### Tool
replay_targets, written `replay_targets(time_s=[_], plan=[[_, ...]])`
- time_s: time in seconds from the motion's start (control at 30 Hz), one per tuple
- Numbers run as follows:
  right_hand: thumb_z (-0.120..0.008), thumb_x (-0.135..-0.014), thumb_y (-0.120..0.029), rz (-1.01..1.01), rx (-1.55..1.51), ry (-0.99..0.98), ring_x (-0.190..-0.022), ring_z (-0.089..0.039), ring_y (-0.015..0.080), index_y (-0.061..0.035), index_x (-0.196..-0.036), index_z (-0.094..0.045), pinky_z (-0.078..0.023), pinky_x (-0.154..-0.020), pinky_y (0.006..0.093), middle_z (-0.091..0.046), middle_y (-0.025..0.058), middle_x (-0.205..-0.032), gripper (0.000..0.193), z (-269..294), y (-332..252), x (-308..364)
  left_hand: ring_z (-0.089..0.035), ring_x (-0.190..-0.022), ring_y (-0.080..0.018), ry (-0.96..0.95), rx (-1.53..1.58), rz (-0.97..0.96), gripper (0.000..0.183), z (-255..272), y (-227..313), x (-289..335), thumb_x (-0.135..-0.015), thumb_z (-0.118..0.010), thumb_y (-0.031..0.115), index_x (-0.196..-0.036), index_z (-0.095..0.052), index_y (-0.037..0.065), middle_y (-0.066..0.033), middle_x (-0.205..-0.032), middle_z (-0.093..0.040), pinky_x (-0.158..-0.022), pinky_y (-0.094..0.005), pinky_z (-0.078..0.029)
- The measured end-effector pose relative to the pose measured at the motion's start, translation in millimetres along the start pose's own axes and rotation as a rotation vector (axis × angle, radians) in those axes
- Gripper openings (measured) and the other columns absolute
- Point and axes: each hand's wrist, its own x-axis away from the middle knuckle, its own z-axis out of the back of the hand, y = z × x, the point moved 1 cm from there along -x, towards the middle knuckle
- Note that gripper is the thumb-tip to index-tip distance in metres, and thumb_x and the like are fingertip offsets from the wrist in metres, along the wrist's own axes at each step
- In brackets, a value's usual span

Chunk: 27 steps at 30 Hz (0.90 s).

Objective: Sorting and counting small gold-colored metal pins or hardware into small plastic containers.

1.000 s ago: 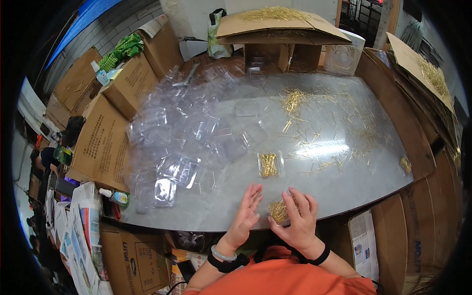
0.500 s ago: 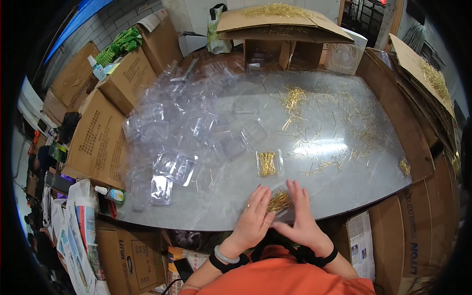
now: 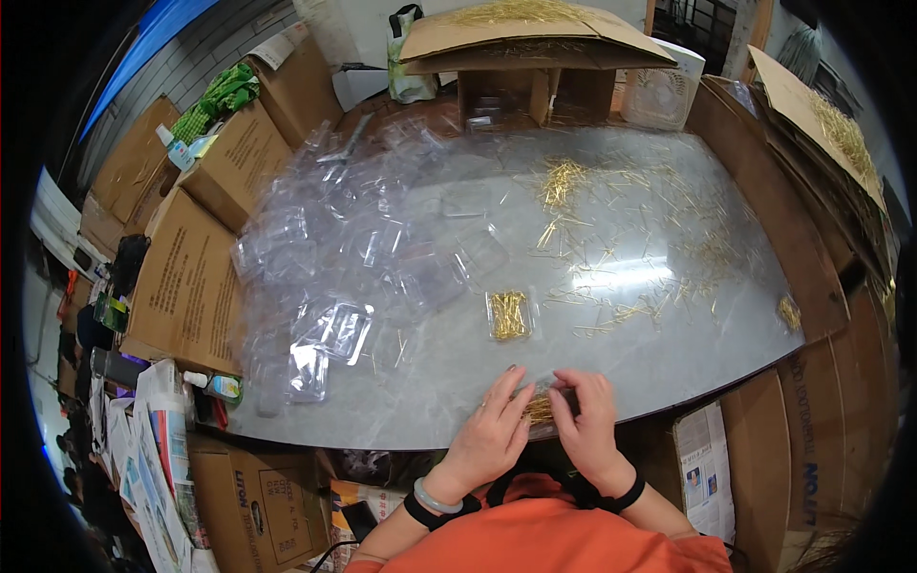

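Observation:
A bundle of thin gold wire hooks lies near the table's front edge, between my two hands. My left hand bears on its left side, fingers pointing forward and thumb close to the wires. From the right, my right hand curls its fingers and thumb over the bundle. Both hands cover much of it, so whether a tray lies beneath is hard to tell. Just beyond stands a clear plastic tray filled with lined-up gold hooks.
Many clear plastic trays heap up on the table's left. Loose gold hooks scatter over the right and far side. Cardboard boxes border the left; cardboard sheets wall the right. A cardboard structure and a fan stand behind.
My right hand's fingers, spread half a second ago, have curled inward over the bundle, which shows less now. My left hand stays beside it. The whole view has shifted slightly.

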Motion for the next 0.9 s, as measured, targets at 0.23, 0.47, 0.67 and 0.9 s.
replay_targets(time_s=[0.23,0.47,0.67,0.9], plan=[[-0.065,-0.094,-0.004,-0.013,-0.002,0.015,-0.103,-0.061,0.0310,-0.0076,-0.124,-0.062,-0.043,-0.093,0.0425,-0.064,0.0120,-0.115,0.030,-5,-2,-9,-0.041,-0.143,-0.0488,-0.003,-0.100,-0.103,0.045,0,0,-1,-0.094,-0.059,0.003,-0.137,-0.055,-0.008,-0.0278,-0.151,-0.044,-0.115,-0.0510,-0.041],[-0.066,-0.099,-0.028,0.270,0.045,-0.147,-0.138,-0.051,0.0348,-0.0010,-0.141,-0.055,-0.032,-0.119,0.0533,-0.055,0.0174,-0.148,0.052,10,5,4,-0.040,-0.144,-0.0466,0.014,-0.130,-0.074,0.047,-2,-3,2,-0.095,-0.061,0.007,-0.139,-0.054,-0.009,-0.0274,-0.151,-0.045,-0.115,-0.0491,-0.042],[-0.077,-0.085,-0.050,0.349,0.379,-0.314,-0.143,-0.045,0.0413,0.0035,-0.143,-0.051,-0.030,-0.120,0.0576,-0.051,0.0206,-0.151,0.084,12,-7,4,-0.041,-0.145,-0.0452,0.078,0.275,0.016,0.060,9,-16,5,-0.108,-0.046,0.037,-0.149,-0.043,-0.007,-0.0273,-0.154,-0.043,-0.116,-0.0450,-0.039],[-0.091,-0.069,-0.044,0.303,0.269,-0.215,-0.129,-0.051,0.0470,-0.0014,-0.138,-0.057,-0.042,-0.111,0.0549,-0.051,0.0256,-0.146,0.088,-11,-12,7,-0.040,-0.147,-0.0364,0.110,0.788,0.099,0.087,5,-24,12,-0.106,-0.033,0.064,-0.155,-0.033,-0.008,-0.0246,-0.159,-0.037,-0.121,-0.0450,-0.033]])
